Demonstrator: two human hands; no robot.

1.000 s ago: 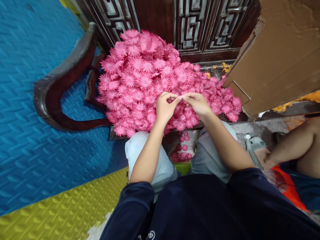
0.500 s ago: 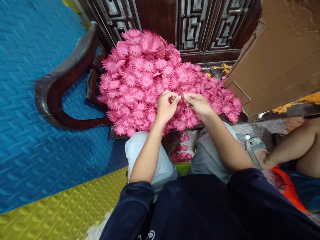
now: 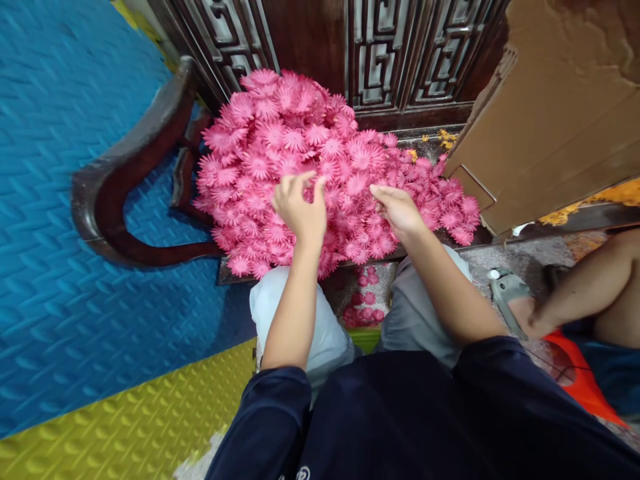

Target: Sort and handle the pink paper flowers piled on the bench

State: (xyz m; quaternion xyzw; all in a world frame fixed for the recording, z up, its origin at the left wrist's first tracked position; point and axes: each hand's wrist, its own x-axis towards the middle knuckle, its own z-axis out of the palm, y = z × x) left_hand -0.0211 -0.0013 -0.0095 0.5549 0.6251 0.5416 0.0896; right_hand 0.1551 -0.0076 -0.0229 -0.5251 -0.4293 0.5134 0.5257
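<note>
A large heap of pink artificial flower heads point(image 3: 260, 167) lies on a dark wooden bench point(image 3: 240, 277) before me. Over the middle of the heap, my left hand point(image 3: 303, 207) is open, with thumb and fingers apart and nothing visible between them. To its right, my right hand point(image 3: 399, 210) is closed in a pinch, thumb against forefinger. Whatever sits in that pinch is too small or too hidden to name. A gap separates the two hands.
A curved wooden armrest point(image 3: 107, 207) stands at the left beside blue matting point(image 3: 40, 267). At the right is a cardboard box point(image 3: 555, 127), with orange petals point(image 3: 560, 217) below it. Another person's foot point(image 3: 523, 313) rests nearby. Several pink flower heads point(image 3: 367, 297) lie on the floor.
The hands were close together, both pinching. My left hand has moved left and opened, while my right hand stays pinched in nearly the same place.
</note>
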